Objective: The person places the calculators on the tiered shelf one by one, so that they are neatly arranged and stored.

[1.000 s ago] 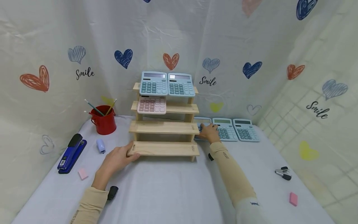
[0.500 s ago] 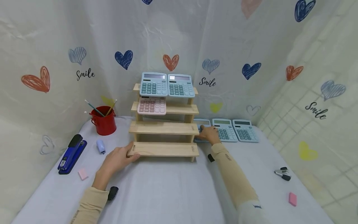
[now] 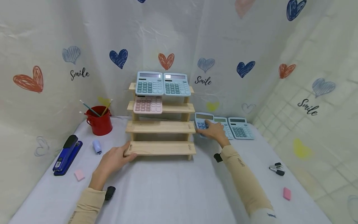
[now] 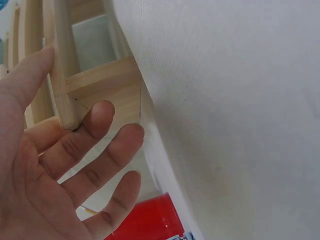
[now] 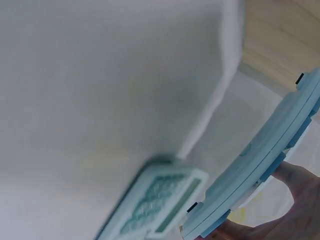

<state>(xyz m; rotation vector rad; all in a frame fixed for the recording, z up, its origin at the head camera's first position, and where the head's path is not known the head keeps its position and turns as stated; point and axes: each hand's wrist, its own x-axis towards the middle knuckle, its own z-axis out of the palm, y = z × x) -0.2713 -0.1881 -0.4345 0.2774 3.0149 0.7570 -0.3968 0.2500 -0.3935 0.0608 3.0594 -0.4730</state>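
Note:
My left hand (image 3: pixel 114 159) grips the left end of the lowest step of a four-tier wooden display rack (image 3: pixel 160 148). In the left wrist view, the thumb lies against the board's edge and the other fingers reach round behind. To the rack's right, my right hand (image 3: pixel 214 132) holds a light blue calculator (image 3: pixel 204 117) by its left and right sides. The right wrist view has this calculator (image 5: pixel 255 160) edge-on, raised off the cloth. It partly hides another blue calculator (image 3: pixel 227 132) beside it; one more blue calculator (image 3: pixel 241 130) lies further right.
Two blue calculators (image 3: pixel 149 84) fill the top tier, with a pink calculator (image 3: pixel 148 105) below on the left. A red bucket (image 3: pixel 101 121) with pencils, a stapler (image 3: pixel 67 155) and an eraser (image 3: pixel 79 175) stand left. A staple remover (image 3: pixel 277 169) and pink eraser (image 3: pixel 286 193) lie right.
My right hand has lifted the nearest blue calculator off the table and moved slightly right with it. My left hand keeps its grip on the rack. The head view has shifted a little.

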